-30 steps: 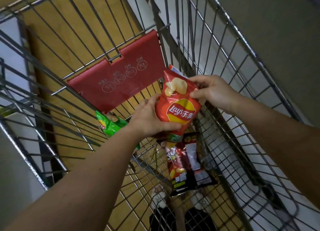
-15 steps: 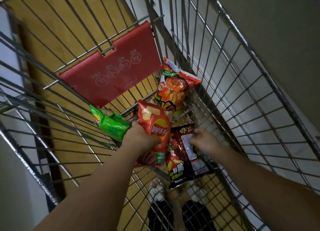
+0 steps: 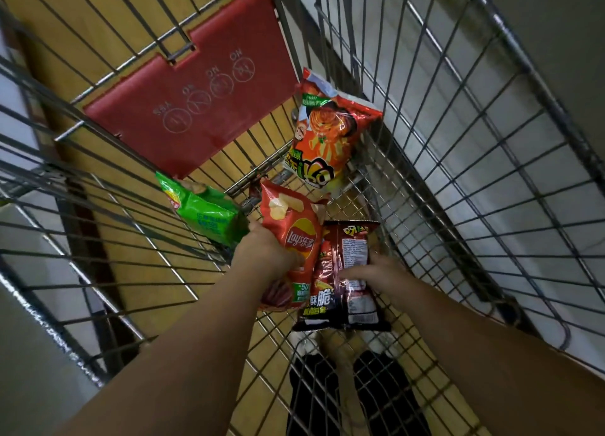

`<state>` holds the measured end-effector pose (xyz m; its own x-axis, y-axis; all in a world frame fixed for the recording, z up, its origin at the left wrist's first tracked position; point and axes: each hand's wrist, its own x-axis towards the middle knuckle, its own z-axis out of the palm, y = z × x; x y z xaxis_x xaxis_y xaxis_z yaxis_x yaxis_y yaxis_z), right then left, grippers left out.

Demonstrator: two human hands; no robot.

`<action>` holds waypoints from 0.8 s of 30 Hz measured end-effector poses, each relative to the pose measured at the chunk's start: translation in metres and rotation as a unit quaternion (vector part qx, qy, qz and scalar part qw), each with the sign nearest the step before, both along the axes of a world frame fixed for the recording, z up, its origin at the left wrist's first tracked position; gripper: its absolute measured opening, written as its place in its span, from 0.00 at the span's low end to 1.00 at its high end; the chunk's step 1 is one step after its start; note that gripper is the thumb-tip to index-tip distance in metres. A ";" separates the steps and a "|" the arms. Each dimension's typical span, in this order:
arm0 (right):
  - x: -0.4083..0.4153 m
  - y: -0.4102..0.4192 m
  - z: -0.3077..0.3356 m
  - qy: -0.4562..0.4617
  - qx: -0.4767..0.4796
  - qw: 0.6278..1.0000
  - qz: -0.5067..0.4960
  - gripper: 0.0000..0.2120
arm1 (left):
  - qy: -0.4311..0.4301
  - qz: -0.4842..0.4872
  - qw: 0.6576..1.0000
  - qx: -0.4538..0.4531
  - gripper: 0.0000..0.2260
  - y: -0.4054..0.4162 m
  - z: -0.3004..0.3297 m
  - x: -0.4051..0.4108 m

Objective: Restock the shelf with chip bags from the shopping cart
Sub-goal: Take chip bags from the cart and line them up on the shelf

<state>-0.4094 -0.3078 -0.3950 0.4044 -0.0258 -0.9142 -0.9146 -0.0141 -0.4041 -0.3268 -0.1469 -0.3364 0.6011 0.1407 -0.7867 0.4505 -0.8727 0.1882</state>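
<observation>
Both my arms reach down into the wire shopping cart (image 3: 458, 160). My left hand (image 3: 265, 255) grips a red Lay's chip bag (image 3: 291, 235) held upright. Right beside it, my right hand (image 3: 376, 273) grips a dark maroon chip bag (image 3: 347, 255), fingers wrapped over its front. An orange-red snack bag (image 3: 327, 134) leans in the cart's far right corner. A green chip bag (image 3: 203, 213) lies at the left by the cart wall. No shelf is in view.
The red plastic child-seat flap (image 3: 183, 108) hangs at the cart's far end. Wire walls close in on both sides. A wooden floor (image 3: 82, 36) shows through the mesh, and dark trouser legs and shoes (image 3: 343, 386) below the cart bottom.
The right hand let go of the red Lay's bag, dropped to the cart bottom and closed on the dark maroon bag. The left hand lowered the Lay's bag beside it.
</observation>
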 end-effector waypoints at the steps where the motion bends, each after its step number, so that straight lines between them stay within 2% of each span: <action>1: 0.000 0.001 -0.001 -0.006 -0.004 1.000 -0.014 0.15 | -0.001 -0.003 1.000 0.006 0.42 0.000 0.000 -0.001; 4: 0.000 -0.003 0.006 -0.038 -0.078 0.996 -0.011 0.12 | -0.007 0.012 1.000 0.010 0.39 0.001 0.001 -0.001; 6: 0.003 -0.010 0.013 -0.076 -0.171 0.982 0.021 0.14 | -0.010 0.023 1.000 0.011 0.39 0.000 0.002 -0.001; 8: 0.009 -0.017 0.026 -0.106 -0.290 0.948 0.074 0.23 | -0.014 0.033 0.999 0.011 0.39 -0.003 0.003 -0.001; 10: 0.017 -0.023 0.033 -0.119 -0.396 0.897 0.156 0.36 | -0.022 0.038 0.999 0.009 0.38 -0.006 0.004 -0.002; 12: 0.020 -0.023 0.039 -0.130 -0.460 0.843 0.244 0.42 | -0.027 0.043 0.999 0.005 0.37 -0.008 0.004 -0.003; 14: 0.021 -0.015 0.038 -0.133 -0.449 0.835 0.289 0.44 | -0.025 0.053 0.998 0.001 0.37 -0.009 0.002 -0.006; 16: 0.018 0.004 0.033 -0.144 -0.381 0.859 0.311 0.45 | -0.021 0.061 0.998 0.005 0.36 -0.008 -0.003 -0.009; 19: 0.010 0.037 0.031 -0.156 -0.260 0.886 0.351 0.40 | -0.008 0.086 0.996 0.022 0.36 -0.002 -0.009 -0.012; 24: -0.004 0.054 0.020 -0.167 -0.171 0.878 0.415 0.32 | 0.005 0.138 0.989 0.051 0.37 0.010 -0.017 -0.013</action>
